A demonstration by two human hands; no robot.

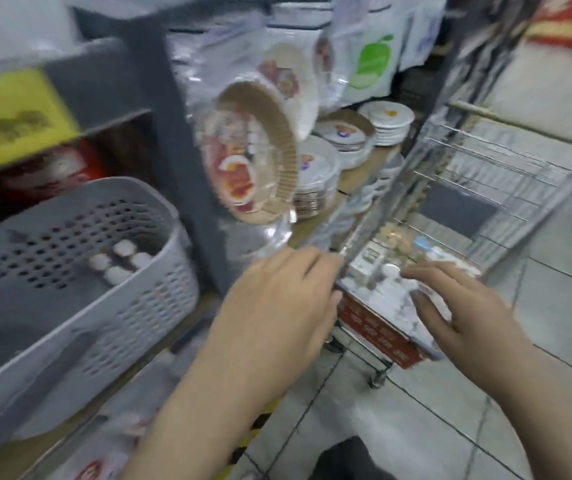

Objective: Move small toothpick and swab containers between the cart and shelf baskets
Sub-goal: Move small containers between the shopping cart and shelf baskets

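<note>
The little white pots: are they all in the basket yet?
Not yet. A few white-capped pots already sit in the grey basket. Both the left hand and right hand reach toward the cart, holding nothing. More pots wait there.

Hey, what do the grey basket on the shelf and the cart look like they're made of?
The basket looks like moulded plastic with a matte light grey finish: its walls are pierced with regular rows of small holes and its rim is thick and rounded. The cart looks like metal wire, shiny and silvery, probably plated steel: thin straight rods form an open grid that catches the light. The picture is blurred, so both are likely rather than certain.
</note>
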